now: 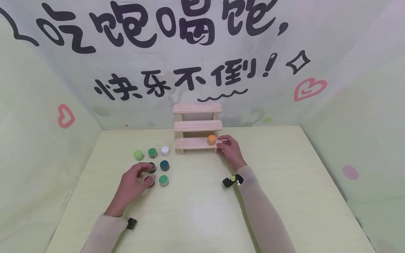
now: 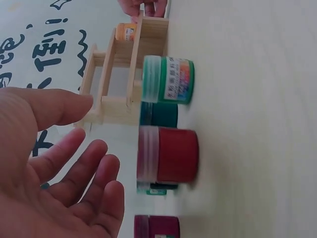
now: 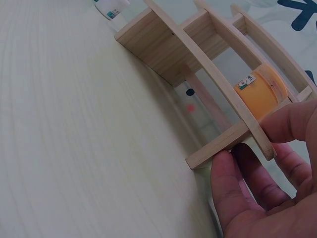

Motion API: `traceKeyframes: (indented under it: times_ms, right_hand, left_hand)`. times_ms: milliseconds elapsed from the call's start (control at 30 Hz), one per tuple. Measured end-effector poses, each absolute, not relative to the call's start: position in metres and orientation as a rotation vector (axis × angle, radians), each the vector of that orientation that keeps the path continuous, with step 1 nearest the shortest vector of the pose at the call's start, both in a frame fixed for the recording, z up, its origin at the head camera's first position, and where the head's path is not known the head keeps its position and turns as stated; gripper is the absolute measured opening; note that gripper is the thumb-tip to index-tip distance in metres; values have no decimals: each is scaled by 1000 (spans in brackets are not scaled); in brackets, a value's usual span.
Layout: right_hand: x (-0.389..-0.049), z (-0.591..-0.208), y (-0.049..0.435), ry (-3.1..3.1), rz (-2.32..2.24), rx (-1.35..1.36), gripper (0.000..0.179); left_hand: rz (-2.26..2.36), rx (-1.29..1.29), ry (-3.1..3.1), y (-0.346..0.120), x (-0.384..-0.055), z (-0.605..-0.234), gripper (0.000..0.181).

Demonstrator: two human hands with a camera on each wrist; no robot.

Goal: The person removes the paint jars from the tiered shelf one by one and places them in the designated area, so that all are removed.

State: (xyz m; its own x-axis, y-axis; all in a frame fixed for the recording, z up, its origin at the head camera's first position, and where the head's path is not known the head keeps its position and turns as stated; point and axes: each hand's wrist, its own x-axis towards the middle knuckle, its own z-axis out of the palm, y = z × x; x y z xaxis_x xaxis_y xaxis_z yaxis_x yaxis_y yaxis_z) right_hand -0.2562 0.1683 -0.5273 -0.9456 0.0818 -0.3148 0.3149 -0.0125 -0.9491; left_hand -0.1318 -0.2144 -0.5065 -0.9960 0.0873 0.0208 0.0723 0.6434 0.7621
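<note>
My left hand (image 1: 136, 182) hovers over paint jars on the table, its fingers loosely bent with nothing between them. Closest to it are a red jar (image 2: 178, 154) and a dark jar (image 1: 153, 168), both partly covered by the hand in the head view. My right hand (image 1: 230, 151) is at the right end of a small three-step wooden shelf (image 1: 193, 143). An orange paint jar (image 3: 261, 94) stands on the lowest step, right beside the right thumb. In the right wrist view, the other fingertips lie against the shelf's end leg (image 3: 218, 145).
Around the left hand stand a light green jar (image 1: 138, 155), a green jar (image 1: 152, 153), a white jar (image 1: 165, 151), a teal jar (image 1: 164, 165) and another green jar (image 1: 163, 180). A magenta jar (image 2: 157, 227) shows low in the left wrist view. Lettered cloth (image 1: 196, 70) hangs behind the shelf.
</note>
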Motion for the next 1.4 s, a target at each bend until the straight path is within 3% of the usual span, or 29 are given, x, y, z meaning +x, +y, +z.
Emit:
traceKeyframes:
  times_ms: [600, 1400]
  right_hand:
    - [-255, -531, 170, 2082, -2110, 377, 30]
    - [-255, -530, 170, 2086, -2120, 358, 28]
  left_hand:
    - [1545, 286, 2729, -165, -162, -482, 37]
    - [1687, 288, 2577, -75, -215, -474, 43]
